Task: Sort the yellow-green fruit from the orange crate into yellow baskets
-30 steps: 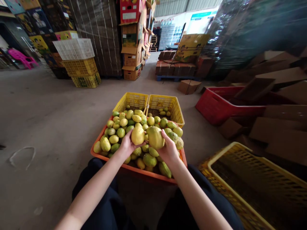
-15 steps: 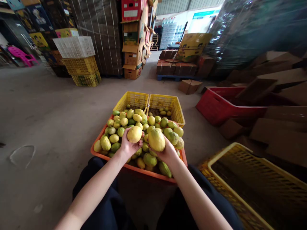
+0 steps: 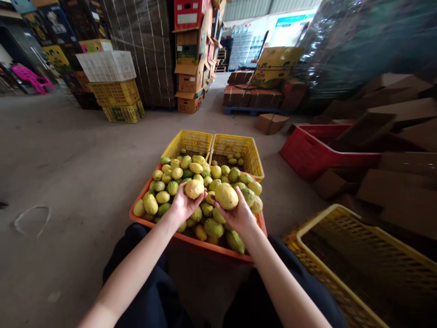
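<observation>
Currently the left hand (image 3: 183, 206) is cradling a yellow fruit (image 3: 194, 189) with its palm turned up, the fingers (image 3: 202, 197) curling under and around its side, while the right hand (image 3: 241, 215) is holding a larger yellow fruit (image 3: 226, 196), its thumb lying along the outer side and its other fingers reaching beneath. Both held fruits are hovering near each other, apart, over the middle of an orange crate (image 3: 213, 248), which is standing just in front of the person's knees (image 3: 134, 237). A heap of green and yellow fruits (image 3: 214, 227) is filling that crate and mounding above its rim. Just beyond, two yellow crates (image 3: 256, 157) are standing side by side on the floor (image 3: 85, 155), each carrying a few fruits low inside. On the right, a large yellow basket (image 3: 385, 239) is standing near the person's leg, and farther off a red crate (image 3: 300, 152) is resting among brown cardboard boxes (image 3: 406, 182). Off to the left, a white crate (image 3: 107, 66) is sitting on a yellow stack (image 3: 116, 93), and a pink chair (image 3: 32, 78) is standing beyond
</observation>
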The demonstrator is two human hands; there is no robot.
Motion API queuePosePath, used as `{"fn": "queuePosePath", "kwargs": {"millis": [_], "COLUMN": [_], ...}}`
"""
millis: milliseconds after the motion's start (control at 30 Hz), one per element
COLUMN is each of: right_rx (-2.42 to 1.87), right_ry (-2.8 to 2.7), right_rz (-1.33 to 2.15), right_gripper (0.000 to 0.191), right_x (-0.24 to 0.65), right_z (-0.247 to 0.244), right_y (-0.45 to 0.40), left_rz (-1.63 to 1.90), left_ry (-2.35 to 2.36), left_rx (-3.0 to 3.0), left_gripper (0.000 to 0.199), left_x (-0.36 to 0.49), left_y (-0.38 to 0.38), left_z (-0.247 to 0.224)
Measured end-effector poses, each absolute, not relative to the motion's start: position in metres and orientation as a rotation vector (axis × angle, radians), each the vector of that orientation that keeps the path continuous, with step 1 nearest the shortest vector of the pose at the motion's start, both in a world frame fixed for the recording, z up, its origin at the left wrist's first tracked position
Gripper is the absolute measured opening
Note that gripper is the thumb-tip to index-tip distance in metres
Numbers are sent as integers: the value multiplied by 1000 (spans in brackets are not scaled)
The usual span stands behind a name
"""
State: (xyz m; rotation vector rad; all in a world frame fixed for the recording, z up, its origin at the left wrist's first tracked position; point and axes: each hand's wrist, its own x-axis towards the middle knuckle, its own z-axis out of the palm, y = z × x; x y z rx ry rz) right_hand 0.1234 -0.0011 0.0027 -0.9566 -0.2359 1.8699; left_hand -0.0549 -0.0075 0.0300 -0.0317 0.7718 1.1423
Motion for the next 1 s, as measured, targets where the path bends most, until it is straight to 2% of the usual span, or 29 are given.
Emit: {"fn": "queuePosePath", "kwargs": {"millis": [333,667,900,1000], "right_rx": [-1007,-919,-870,-842], "right_ry": [-88,-382,-305,-358], "right_rz": [1919,1922,1797,1708], "right_gripper": [30,39,30,35], "right_x": [120,131,124,121], "right_z": [8,-8,-1,4], "right_y": [-2,5,2,-2], "left_rz": [1146,1179,1273,1377], "left_ry": [776,777,784,810], "left_rx": [-100,11,254,383], "left_gripper": [44,40,31,47], "left_x": [-51,-54,-53,-51], "left_y": [-11,-4,-9,-12], "left_z": [32,24,24,25]}}
